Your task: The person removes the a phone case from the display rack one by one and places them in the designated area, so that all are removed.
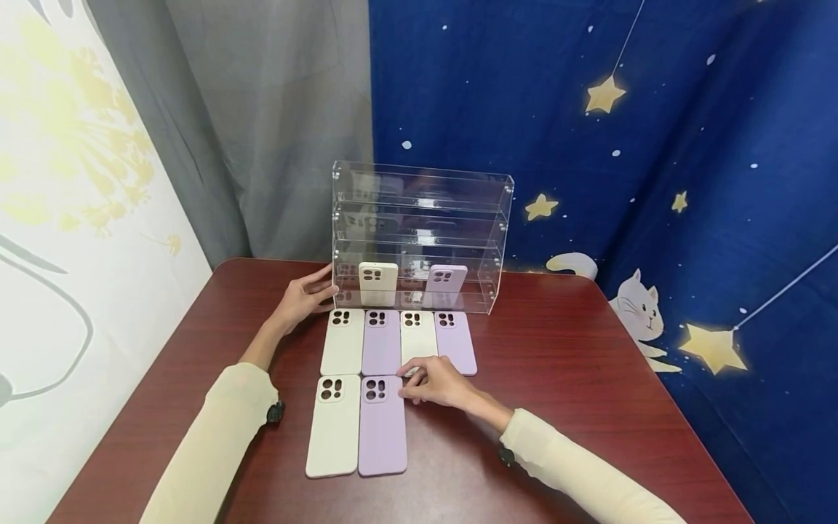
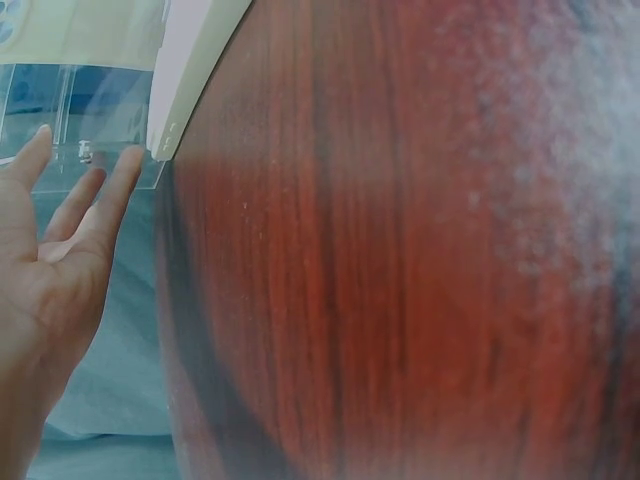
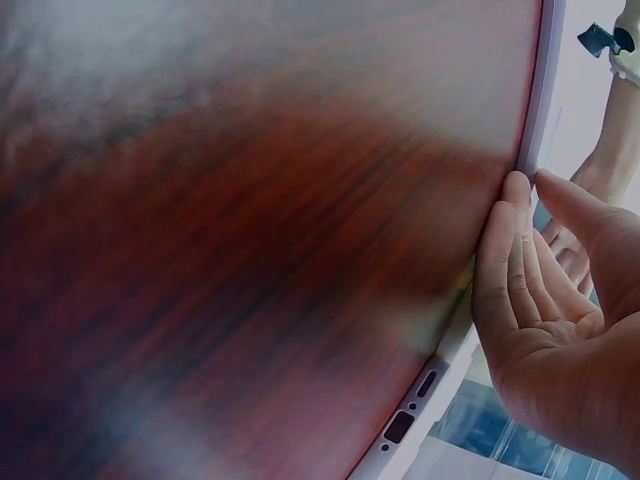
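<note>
My left hand (image 1: 302,298) touches the left end of a clear acrylic tiered display rack (image 1: 419,191). Its fingers are fairly straight in the left wrist view. On the rack's lowest tier lean a white phone case (image 1: 386,291) and a purple phone case (image 1: 452,280). At the upper right edge of the front purple phone case (image 1: 385,440), my right hand (image 1: 440,382) pinches with thumb and fingertips; the right wrist view shows this lilac edge (image 3: 545,70) at the fingertips. That case lies flat, beside a front white phone case (image 1: 332,437).
Between rack and front pair lies a row of alternating cases: white (image 1: 342,349), purple (image 1: 381,349), white (image 1: 417,338) and purple (image 1: 457,346). My right hand partly covers this row. All lie on a reddish-brown table (image 1: 563,378). Behind hang grey (image 1: 281,109) and blue curtains (image 1: 484,94).
</note>
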`<state>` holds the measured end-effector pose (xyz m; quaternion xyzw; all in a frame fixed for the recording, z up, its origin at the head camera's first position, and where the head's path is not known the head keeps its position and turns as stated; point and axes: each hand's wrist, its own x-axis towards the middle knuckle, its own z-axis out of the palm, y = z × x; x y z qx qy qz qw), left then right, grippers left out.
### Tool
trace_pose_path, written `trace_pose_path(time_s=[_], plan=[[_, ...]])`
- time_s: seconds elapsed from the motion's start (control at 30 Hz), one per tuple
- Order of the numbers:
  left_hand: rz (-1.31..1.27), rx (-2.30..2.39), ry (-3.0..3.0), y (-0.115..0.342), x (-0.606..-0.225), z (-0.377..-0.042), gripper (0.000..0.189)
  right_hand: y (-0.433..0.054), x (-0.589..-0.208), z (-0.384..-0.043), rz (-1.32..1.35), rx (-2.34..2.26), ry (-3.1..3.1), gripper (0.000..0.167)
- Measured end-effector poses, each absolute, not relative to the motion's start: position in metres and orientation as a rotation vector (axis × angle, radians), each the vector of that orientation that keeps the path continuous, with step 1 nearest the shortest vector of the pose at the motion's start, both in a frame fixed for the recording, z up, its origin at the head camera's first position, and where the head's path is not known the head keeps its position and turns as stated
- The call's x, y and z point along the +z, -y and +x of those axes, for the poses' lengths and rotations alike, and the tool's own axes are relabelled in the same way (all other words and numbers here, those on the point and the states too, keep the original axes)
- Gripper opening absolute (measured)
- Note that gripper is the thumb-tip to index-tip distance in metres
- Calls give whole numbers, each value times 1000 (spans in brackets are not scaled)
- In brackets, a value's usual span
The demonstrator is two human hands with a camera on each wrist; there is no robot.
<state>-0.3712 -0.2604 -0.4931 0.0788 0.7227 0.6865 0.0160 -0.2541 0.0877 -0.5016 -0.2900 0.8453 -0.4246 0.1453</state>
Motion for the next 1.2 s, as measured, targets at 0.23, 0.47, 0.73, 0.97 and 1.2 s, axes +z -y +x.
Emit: trace_pose_path(time_s=[0.23,0.47,0.73,0.97,1.2], plan=[[241,2127,-2251,261,-494,-372,64,-88,-501,-257,-824,-1248,-2422,25],[253,2151,-2248,261,-494,-372,63,-86,-496,-267,-815,-1340,-2423,26],[247,2143,-2241,262,-494,-371,65,-81,-487,-280,-884,-1317,-2556,28],[238,2147,-2251,261,-494,-371,63,-79,-478,-296,-897,-1397,-2582,32],[251,2137,-2254,262,-494,-370,64,-77,-470,-314,-887,-1449,-2662,33]])
